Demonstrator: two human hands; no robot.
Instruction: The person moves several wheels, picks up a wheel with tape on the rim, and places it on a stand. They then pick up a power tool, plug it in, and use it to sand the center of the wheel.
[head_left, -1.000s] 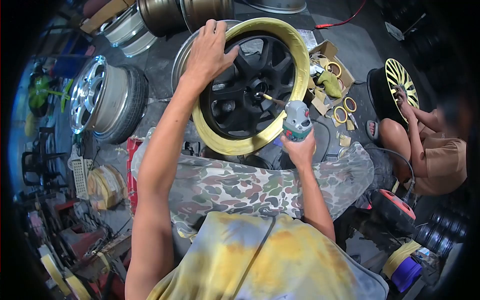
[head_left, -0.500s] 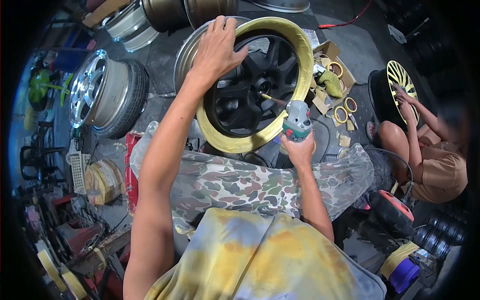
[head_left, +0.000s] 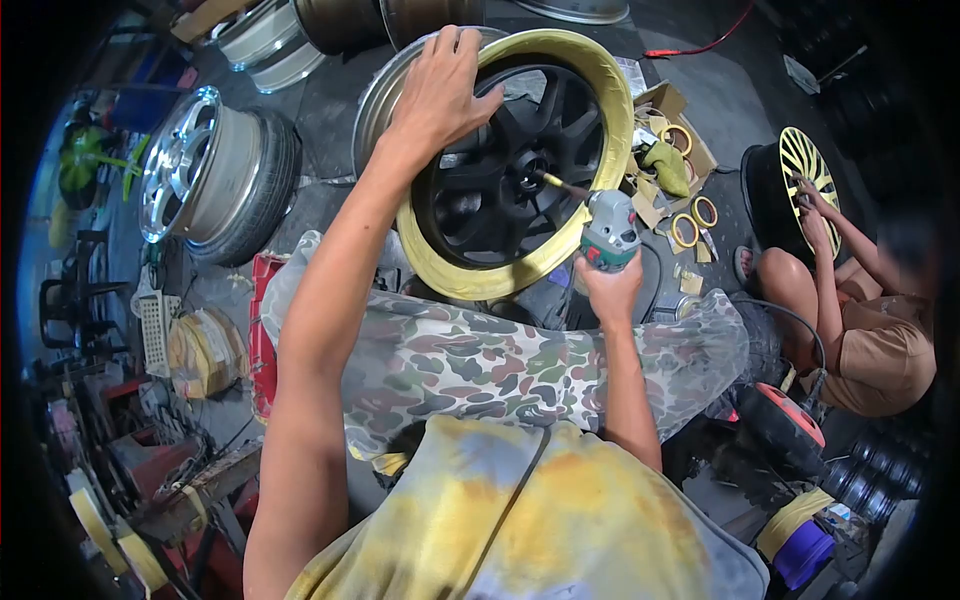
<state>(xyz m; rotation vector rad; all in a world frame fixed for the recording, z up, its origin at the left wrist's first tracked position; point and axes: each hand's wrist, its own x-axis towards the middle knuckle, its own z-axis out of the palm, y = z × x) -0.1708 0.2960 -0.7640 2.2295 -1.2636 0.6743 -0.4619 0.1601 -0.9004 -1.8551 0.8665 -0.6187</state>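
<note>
A black-spoked alloy wheel (head_left: 465, 187), its lip wrapped in yellow masking tape (head_left: 616, 120), leans tilted in front of my knees. At its upper left edge, my left hand (head_left: 440, 95) grips the rim, fingers over the edge and thumb toward the inside. My right hand (head_left: 610, 288) is wrapped around a green and grey die grinder (head_left: 610, 222) at the wheel's lower right. The grinder's thin shaft reaches over the taped lip, and its small yellowish tip (head_left: 551, 180) overlaps the spokes near the hub. Behind my left hand shows a bare metal rim (head_left: 373, 120).
Right of the wheel are a cardboard box (head_left: 690, 130) and rolls of tape (head_left: 684, 230). A co-worker (head_left: 850, 330) sits at far right, hands on a yellow-faced wheel (head_left: 812, 175). A polished wheel with a tire (head_left: 225, 180) stands left. A red hose (head_left: 690, 50) lies at the back.
My right hand and the die grinder have shifted right and slightly up, the tip moving away from the hub centre. My left hand stays on the rim. The whole view has moved a little.
</note>
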